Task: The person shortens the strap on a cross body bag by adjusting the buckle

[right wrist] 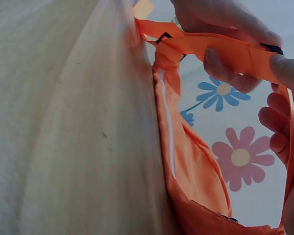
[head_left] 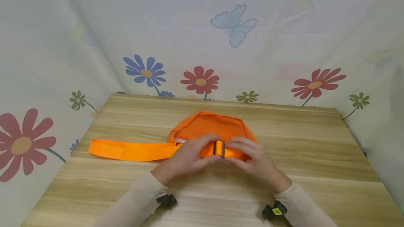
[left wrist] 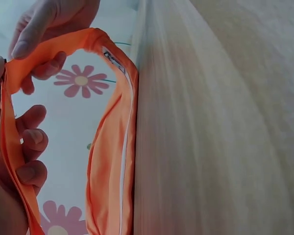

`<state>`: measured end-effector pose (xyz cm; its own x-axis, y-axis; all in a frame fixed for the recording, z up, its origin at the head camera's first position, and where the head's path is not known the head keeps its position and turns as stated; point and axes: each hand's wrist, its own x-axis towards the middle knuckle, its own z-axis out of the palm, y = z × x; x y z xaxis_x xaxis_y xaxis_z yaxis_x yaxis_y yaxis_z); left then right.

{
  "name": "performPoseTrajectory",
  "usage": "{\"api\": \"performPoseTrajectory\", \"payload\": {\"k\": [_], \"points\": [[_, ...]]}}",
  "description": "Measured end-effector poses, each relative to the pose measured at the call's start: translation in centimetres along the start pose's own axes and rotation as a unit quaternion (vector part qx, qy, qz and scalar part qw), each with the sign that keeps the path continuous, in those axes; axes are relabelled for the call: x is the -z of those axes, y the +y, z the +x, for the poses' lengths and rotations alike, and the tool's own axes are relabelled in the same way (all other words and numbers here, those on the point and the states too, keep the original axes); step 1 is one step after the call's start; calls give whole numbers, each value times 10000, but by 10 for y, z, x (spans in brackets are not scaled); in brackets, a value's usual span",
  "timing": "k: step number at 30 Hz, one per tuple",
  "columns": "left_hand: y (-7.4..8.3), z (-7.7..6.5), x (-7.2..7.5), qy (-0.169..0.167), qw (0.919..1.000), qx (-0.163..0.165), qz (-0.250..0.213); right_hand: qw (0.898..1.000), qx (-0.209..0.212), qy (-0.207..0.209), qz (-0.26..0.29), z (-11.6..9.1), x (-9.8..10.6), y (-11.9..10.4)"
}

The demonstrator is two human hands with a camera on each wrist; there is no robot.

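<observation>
An orange zippered bag [head_left: 214, 125] lies on the table, its orange webbing strap [head_left: 135, 151] raised in front of it. A black slide buckle [head_left: 223, 149] sits on the strap between both hands. My left hand [head_left: 186, 157] grips the strap at the buckle's left side, fingers behind and thumb in front. On the other side, my right hand [head_left: 257, 158] pinches the strap by the buckle's right edge. The left wrist view shows the left fingers [left wrist: 34, 142] curled behind the webbing. A second black ring [right wrist: 164, 37] joins the strap to the bag's end in the right wrist view.
A wood-grain table [head_left: 315, 150] carries the bag. The strap's folded loop extends over the table to the left. Behind and at the sides hangs a pale curtain [head_left: 176, 20] printed with flowers and a butterfly.
</observation>
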<state>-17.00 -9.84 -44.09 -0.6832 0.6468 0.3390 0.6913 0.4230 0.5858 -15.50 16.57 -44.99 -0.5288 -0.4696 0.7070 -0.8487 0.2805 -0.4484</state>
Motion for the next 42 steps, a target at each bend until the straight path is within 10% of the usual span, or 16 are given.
{"api": "performPoseTrajectory", "payload": {"k": [14,42], "points": [[1,-4,7,240,9993,281,9,9950,-442,-214,-865,-4,6,4],[-1,0,-5,-150,9998,96,40,9977,-88,-413,-533,3,2,3]]}}
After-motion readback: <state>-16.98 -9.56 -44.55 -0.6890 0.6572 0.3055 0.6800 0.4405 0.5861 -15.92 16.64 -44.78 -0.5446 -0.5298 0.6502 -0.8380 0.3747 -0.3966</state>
